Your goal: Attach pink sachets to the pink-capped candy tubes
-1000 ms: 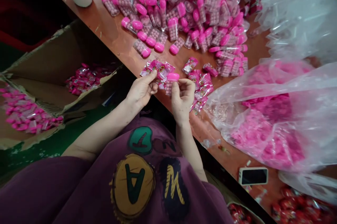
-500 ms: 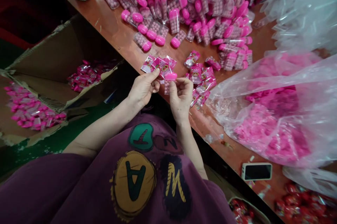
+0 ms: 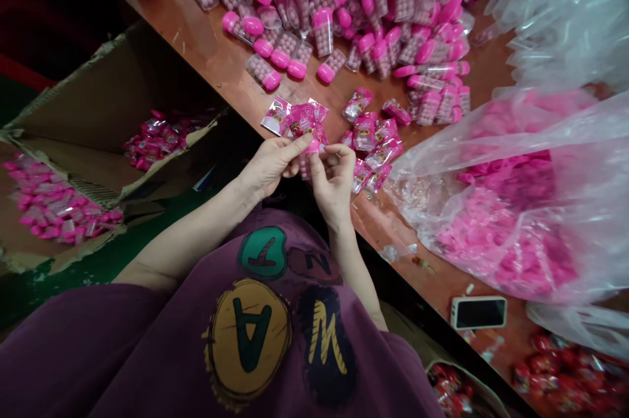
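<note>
At the table's near edge, my left hand [image 3: 275, 166] and my right hand [image 3: 334, 182] meet on one small candy bottle [image 3: 311, 145] with a pink cap. Its clear body with pink balls partly shows below the cap, between the fingers. My left thumb presses at the cap, and my right thumb and fingers pinch it from the other side. Just beyond the hands lie flat pink printed wrappers [image 3: 295, 118]. Beside my right hand is a group of filled pink packets [image 3: 378, 143].
A heap of pink-capped candy bottles [image 3: 324, 31] covers the far table. Right of it lie clear empty bottles [image 3: 555, 25] and a plastic bag of pink caps [image 3: 515, 234]. A phone [image 3: 478, 312] lies at lower right. A cardboard box [image 3: 78, 110] with pink packets stands left.
My left hand has moved right, its thumb now on the pink cap. The bottle has shifted slightly left and both hands are closer together. The view has moved slightly.
</note>
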`<state>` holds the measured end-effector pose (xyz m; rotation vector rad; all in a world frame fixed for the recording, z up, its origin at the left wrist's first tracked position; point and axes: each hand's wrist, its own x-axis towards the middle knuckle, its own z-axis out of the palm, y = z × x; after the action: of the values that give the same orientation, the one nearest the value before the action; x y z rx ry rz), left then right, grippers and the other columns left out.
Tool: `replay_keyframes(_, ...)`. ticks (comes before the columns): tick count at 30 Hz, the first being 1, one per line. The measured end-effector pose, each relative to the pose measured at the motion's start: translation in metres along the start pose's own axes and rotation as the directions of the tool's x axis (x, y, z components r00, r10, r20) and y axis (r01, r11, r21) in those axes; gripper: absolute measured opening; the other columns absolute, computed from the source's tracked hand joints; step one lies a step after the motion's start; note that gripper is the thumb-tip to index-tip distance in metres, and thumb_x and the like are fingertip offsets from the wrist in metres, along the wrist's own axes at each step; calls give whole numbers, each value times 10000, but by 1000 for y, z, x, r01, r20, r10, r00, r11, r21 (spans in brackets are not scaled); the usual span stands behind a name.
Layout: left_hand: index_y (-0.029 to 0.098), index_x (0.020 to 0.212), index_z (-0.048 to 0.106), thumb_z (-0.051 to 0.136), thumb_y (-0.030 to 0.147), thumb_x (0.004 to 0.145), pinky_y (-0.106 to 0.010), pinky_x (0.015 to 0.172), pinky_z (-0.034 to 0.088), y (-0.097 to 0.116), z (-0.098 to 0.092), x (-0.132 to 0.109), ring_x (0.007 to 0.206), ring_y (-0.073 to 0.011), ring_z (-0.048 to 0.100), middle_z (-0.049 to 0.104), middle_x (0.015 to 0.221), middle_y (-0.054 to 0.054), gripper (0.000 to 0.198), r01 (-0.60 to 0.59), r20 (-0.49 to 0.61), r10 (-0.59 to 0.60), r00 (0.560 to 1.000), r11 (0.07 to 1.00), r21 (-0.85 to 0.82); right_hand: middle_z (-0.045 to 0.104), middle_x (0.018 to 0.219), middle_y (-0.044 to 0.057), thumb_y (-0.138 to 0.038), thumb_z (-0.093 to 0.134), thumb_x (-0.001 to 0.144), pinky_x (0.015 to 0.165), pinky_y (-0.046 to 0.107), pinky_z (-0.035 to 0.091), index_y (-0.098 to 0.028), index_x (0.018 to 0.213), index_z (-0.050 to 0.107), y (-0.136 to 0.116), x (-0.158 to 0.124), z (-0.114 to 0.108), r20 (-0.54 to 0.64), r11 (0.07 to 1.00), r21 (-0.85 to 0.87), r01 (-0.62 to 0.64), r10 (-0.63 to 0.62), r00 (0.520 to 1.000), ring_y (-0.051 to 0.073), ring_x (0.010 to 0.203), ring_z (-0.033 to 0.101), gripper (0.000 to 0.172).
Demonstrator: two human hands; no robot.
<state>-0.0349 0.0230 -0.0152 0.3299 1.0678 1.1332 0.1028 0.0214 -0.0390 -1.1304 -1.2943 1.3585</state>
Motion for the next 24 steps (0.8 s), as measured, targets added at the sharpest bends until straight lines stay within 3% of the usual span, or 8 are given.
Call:
replay_keyframes(2,141,553,564,843,500,832,-196,404,233,-3,-1,2,384,-29,416,496,452,16,533,9,20,-8,1000,1000,-16,633,897,-46,-482,737,930,682,274,588,-299,1112,474,-1,-1,2,-3,997,-54,60,-60,998,97,721,673,368)
replay_keyframes(6,126,607,595,866,460,820,-192,412,236,-6,-3,4,393,-20,415,531,516,17,480,38,103,-33,994,998,-55,620,874,-55,-452,704,957,636,274,579,-314,1145,446,3,0,0,35,999,29,13,-14,999,101,682,666,348)
replay_keyframes(9,123,640,610,876,427,815,-188,422,250,-6,-4,4,405,-24,434,545,535,14,440,52,122,-46,991,997,-52,630,922,-26,-438,693,966,689,298,580,-325,1215,463,9,-1,-1,-21,996,-60,60,-61,998,135,806,692,357)
replay_keyframes(12,134,642,603,873,385,821,-185,430,265,-3,-2,4,387,-24,396,486,484,41,410,25,78,-20,997,997,-70,646,936,-16,-445,676,980,731,311,570,-336,1314,449,9,-5,-3,12,997,-47,57,-56,998,143,835,680,418)
replay_keyframes(15,144,602,582,849,421,834,-191,430,291,-3,1,3,397,-46,421,463,451,32,449,7,60,-3,998,997,-78,641,863,-39,-486,659,984,623,267,522,-333,1362,423,5,-10,-5,116,995,67,-76,68,991,118,696,615,471)
replay_keyframes(17,147,598,584,849,462,820,-194,424,296,-6,4,2,398,-57,436,467,447,26,468,18,39,-16,999,997,-69,637,830,-49,-497,647,988,587,245,492,-326,1355,422,5,-12,-6,118,988,96,-119,108,987,107,655,588,463)
replay_keyframes(21,134,665,637,868,464,788,-188,387,236,-10,8,-1,361,-32,366,481,463,39,421,14,-75,-17,997,999,-46,665,872,-31,-483,630,998,769,287,552,-309,1359,428,10,-12,-7,37,998,25,-60,59,998,127,805,675,449)
replay_keyframes(24,126,665,640,888,401,768,-178,391,248,-5,8,-4,381,-29,388,506,499,30,384,32,-70,-35,997,999,-39,650,845,-39,-482,635,992,770,290,552,-301,1344,430,10,-10,-8,68,995,55,-84,80,994,131,793,672,446)
